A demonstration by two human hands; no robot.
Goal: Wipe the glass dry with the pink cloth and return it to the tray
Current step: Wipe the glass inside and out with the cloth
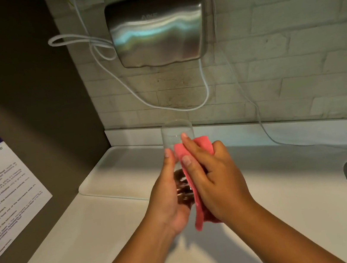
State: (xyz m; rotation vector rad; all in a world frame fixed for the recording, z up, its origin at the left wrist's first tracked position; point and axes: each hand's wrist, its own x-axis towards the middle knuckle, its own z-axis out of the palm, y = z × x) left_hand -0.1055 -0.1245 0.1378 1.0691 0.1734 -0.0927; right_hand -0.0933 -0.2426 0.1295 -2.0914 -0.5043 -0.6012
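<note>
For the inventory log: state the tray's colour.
White tray, clearest in the head view.

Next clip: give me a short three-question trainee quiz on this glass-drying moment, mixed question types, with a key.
1. True or false: the clear drinking glass already stands on the white rectangular tray.
2. Which hand presses the pink cloth against the glass? A) left hand B) right hand
3. Fill in: the brushed steel hand dryer is mounted on the ___ above the white counter.

Key
1. False: both hands hold it in the air above the counter, in front of the tray.
2. B: the left hand grips the bare side of the glass.
3. Wall: the pale brick wall.
</note>
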